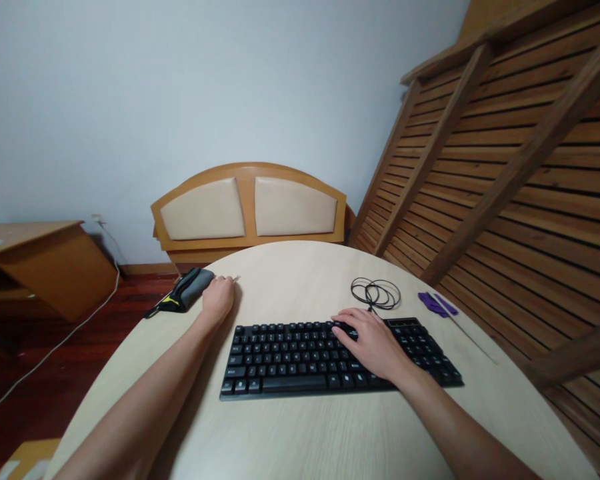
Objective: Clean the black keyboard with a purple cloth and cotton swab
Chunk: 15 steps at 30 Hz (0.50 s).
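A black keyboard [300, 353] lies across the middle of a round pale wooden table [300, 440]. My right hand [373, 343] rests flat on its right half, fingers stretched over the keys. My left hand [218, 297] reaches to the table's far left edge with its fingers curled beside a grey and black pouch [187, 290]. A small thin light object pokes out past its fingertips; I cannot make out what it is. The keyboard's coiled black cable [376, 293] lies behind the keyboard.
Purple-handled scissors [437, 305] lie at the table's right, near a slatted wooden frame [505, 173] leaning against the wall. A padded wooden headboard [250, 210] stands behind the table. A wooden desk [35, 267] and a white cord on the floor are at left.
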Each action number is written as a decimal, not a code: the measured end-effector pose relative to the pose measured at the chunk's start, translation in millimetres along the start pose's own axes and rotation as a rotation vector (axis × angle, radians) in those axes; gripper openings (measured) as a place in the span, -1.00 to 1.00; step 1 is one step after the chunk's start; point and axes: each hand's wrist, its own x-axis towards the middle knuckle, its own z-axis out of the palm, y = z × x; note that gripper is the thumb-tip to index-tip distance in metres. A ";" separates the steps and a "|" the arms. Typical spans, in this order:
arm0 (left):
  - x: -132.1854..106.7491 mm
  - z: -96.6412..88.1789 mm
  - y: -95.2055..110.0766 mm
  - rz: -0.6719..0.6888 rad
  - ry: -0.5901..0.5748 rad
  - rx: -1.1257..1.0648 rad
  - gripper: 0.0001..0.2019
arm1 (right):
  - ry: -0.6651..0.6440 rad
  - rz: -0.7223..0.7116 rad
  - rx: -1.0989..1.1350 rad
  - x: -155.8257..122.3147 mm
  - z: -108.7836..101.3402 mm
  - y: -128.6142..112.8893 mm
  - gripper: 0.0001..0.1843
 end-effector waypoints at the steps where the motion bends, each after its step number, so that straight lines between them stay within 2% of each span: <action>1: -4.1 -0.7 -0.2 0.012 0.001 -0.008 -0.72 | -0.002 0.002 -0.001 0.2 -0.4 1.1 -0.67; 8: -36.1 -8.5 -0.4 0.106 0.012 -0.195 -0.77 | -0.026 0.024 -0.023 2.4 0.4 2.6 -0.70; 13: -59.4 -20.4 3.4 0.225 0.072 -0.508 -0.76 | -0.040 0.071 -0.109 3.9 -3.3 -5.9 -0.76; 15: -70.2 -22.1 7.9 0.225 0.126 -0.657 -0.78 | -0.035 0.084 -0.180 7.7 -5.6 -10.8 -0.75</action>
